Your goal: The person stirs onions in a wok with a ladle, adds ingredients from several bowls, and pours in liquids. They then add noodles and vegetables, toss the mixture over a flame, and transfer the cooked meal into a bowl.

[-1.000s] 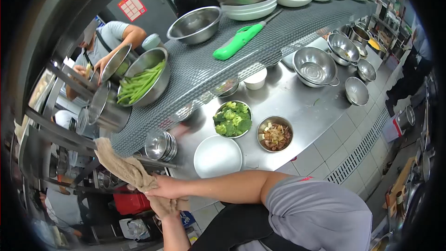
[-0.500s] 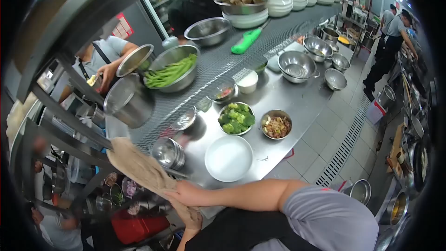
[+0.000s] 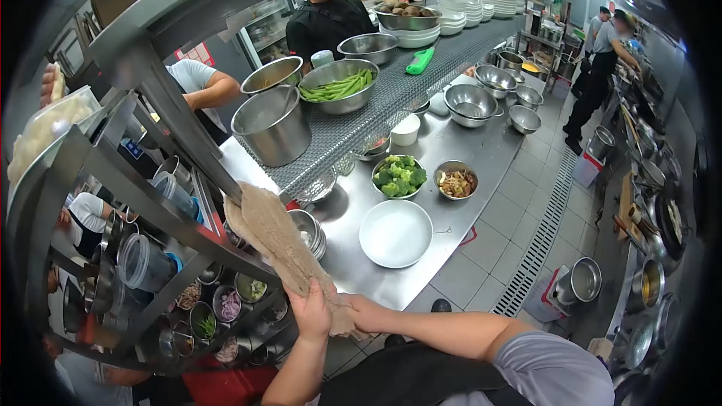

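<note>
Steel counter (image 3: 489,158) runs away from me through a busy kitchen, with a mesh shelf (image 3: 376,116) raised along its far side and tiled floor with a drain grate (image 3: 538,248) on the near side. Fisheye bending and dark corners eat the edges of my view, so the pans along the right wall are only a smear.

A limp brown cloth (image 3: 274,237) hangs slantwise from the corner of the shelf frame down to the wearer's hands. I cannot make out how its top is caught on the bar. The left hand (image 3: 312,314) is closed around the cloth's lower end. The right hand (image 3: 366,314) meets that end from the other side, but the cloth drapes over its fingers, so I cannot tell whether they grip.

The cloth covers part of a stack of small bowls (image 3: 310,227), and the mesh half hides little dishes beneath it. A rack (image 3: 150,203) on the left holds tubs (image 3: 226,304) of chopped food, too small to name.

On the counter lie a white plate (image 3: 395,233), a broccoli bowl (image 3: 398,175) and, just beside it, a bowl of chopped mix (image 3: 456,180). On the shelf stand a pot (image 3: 272,126) and a bowl of green beans (image 3: 338,86). A person in black (image 3: 327,22) works behind the shelf, and another person (image 3: 598,68) stands well down the aisle.
</note>
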Demonstrator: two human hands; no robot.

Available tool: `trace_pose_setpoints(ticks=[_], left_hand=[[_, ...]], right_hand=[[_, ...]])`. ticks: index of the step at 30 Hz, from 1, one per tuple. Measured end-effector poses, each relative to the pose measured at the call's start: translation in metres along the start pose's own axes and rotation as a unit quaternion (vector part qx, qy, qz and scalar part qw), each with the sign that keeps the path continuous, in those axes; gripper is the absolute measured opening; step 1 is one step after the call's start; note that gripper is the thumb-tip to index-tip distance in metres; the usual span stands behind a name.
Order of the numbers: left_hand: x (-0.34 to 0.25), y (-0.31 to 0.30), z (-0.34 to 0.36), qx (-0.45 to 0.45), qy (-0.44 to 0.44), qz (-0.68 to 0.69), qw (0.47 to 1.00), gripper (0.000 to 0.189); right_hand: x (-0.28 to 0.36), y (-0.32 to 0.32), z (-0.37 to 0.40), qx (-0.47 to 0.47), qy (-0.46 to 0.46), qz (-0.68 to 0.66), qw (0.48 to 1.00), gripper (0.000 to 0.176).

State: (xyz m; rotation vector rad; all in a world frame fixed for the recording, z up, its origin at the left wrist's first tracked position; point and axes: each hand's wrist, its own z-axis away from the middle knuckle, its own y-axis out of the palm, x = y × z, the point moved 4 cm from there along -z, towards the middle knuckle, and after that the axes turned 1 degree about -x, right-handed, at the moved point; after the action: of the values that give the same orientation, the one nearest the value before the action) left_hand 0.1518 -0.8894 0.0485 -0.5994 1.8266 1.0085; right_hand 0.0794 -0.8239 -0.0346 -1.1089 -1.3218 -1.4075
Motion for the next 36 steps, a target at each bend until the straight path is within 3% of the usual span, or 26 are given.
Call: trace_pose_setpoints(ticks=[2, 4, 6, 8, 9, 11, 14, 16, 21, 23, 26, 29, 32, 33, 36], left_hand=[[0.011, -0.012, 0.006, -0.002, 0.013, -0.003, 1.000, 0.048], [0.017, -0.026, 0.016, -0.066, 0.048, -0.119, 0.990, 0.049], [0.010, -0.015, 0.032, -0.053, 0.074, -0.165, 0.982, 0.050], [0.002, -0.014, 0.042, -0.038, 0.104, -0.215, 0.970, 0.050], [0.000, -0.020, 0.048, -0.042, 0.089, -0.212, 0.972, 0.051], [-0.004, -0.031, 0.051, -0.044, 0.074, -0.209, 0.974, 0.052], [-0.012, -0.046, 0.053, -0.017, 0.065, -0.173, 0.983, 0.050], [-0.014, -0.051, 0.052, -0.048, 0.022, -0.071, 0.996, 0.048], [-0.016, -0.054, 0.055, -0.062, 0.050, -0.088, 0.993, 0.042], [-0.005, -0.063, 0.057, -0.052, 0.025, -0.108, 0.992, 0.039], [-0.008, -0.062, 0.060, -0.035, 0.056, -0.163, 0.984, 0.035], [-0.017, -0.060, 0.066, -0.016, 0.039, -0.219, 0.975, 0.031], [-0.026, -0.071, 0.062, 0.040, 0.045, -0.267, 0.962, 0.029], [-0.037, -0.067, 0.055, 0.082, 0.131, -0.356, 0.922, 0.028], [-0.051, -0.062, 0.051, 0.042, 0.209, -0.405, 0.889, 0.027]], right_hand=[[0.004, -0.004, 0.002, -0.002, -0.099, 0.150, 0.984, 0.030], [-0.001, 0.004, 0.005, -0.028, -0.098, 0.142, 0.985, 0.031], [0.005, 0.011, 0.013, -0.047, -0.093, 0.137, 0.985, 0.031], [0.010, 0.021, 0.016, -0.007, 0.062, 0.026, 0.998, 0.032], [0.000, 0.027, 0.013, -0.007, 0.062, 0.023, 0.998, 0.032], [-0.005, 0.040, 0.005, -0.021, -0.098, 0.101, 0.990, 0.033], [0.003, 0.055, 0.003, -0.023, -0.142, 0.175, 0.974, 0.035], [-0.010, 0.060, -0.005, -0.026, -0.140, 0.173, 0.975, 0.037], [-0.002, 0.057, -0.005, -0.030, -0.087, 0.207, 0.974, 0.042], [0.011, 0.051, -0.002, -0.027, -0.029, 0.269, 0.962, 0.046], [0.032, 0.040, 0.004, -0.032, -0.011, 0.272, 0.962, 0.048], [0.034, 0.023, 0.006, -0.039, -0.031, 0.332, 0.942, 0.048], [0.042, 0.006, 0.011, -0.088, -0.042, 0.275, 0.956, 0.047], [0.044, 0.000, 0.011, -0.091, -0.043, 0.275, 0.956, 0.047], [0.044, -0.014, 0.007, -0.099, -0.037, 0.299, 0.949, 0.047]])
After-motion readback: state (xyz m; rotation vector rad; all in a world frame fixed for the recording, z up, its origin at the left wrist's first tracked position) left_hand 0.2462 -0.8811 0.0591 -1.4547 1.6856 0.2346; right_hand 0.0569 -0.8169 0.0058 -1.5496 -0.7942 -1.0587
